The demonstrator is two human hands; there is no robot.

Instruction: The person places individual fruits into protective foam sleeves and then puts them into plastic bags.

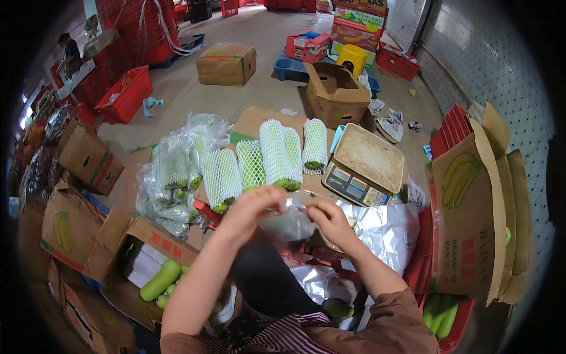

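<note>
Between my two hands hangs a thin clear plastic bag [289,223]. My left hand [261,203] pinches its top edge on one side, the fingers slightly blurred. On the other side my right hand [329,219] grips the edge between thumb and fingers. Just beyond them, pale green gourds in white foam net sleeves lie on cardboard, among them a front-left gourd [221,177], a central gourd [273,148] and a right-hand gourd [315,144]. A heap of netted gourds in clear bags [174,172] lies to the left.
A digital scale [367,152] with a stained tray stands right of the gourds. Silvery plastic sheeting [387,230] lies by my right forearm. An open carton [117,270] at lower left holds bare gourds [161,278]. A tall banana carton [460,212] stands right, over a red crate [457,329].
</note>
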